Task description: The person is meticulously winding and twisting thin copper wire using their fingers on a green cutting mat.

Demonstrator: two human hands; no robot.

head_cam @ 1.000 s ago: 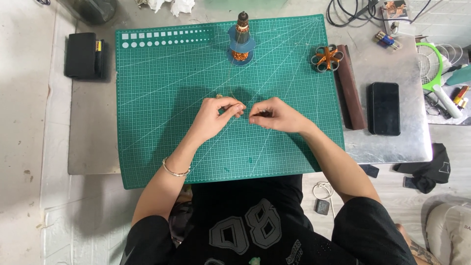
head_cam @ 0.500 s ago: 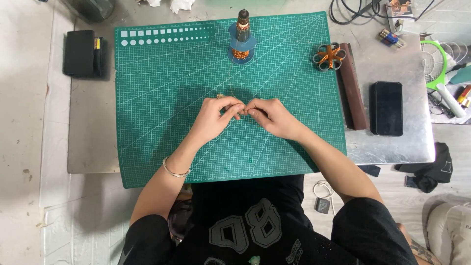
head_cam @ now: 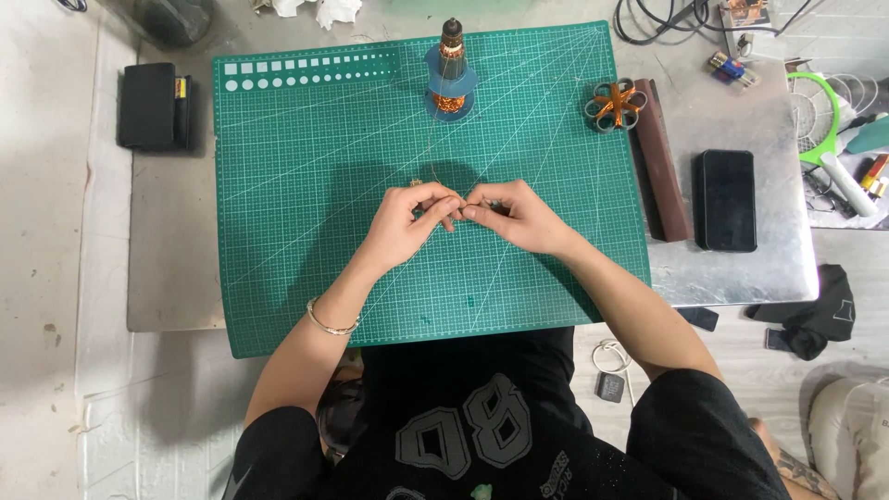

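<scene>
The left hand (head_cam: 410,218) and right hand (head_cam: 514,215) meet fingertip to fingertip over the middle of the green cutting mat (head_cam: 278,185), both pinching closed on a thin copper wire (head_cam: 456,206), below the blue wire spool (head_cam: 450,81).

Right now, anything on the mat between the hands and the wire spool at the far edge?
Nothing visible. The left hand and right hand pinch together at mid-mat, and the green cutting mat is bare from there up to the blue spool of copper wire. Only a thin wire seems to run between them.
</scene>
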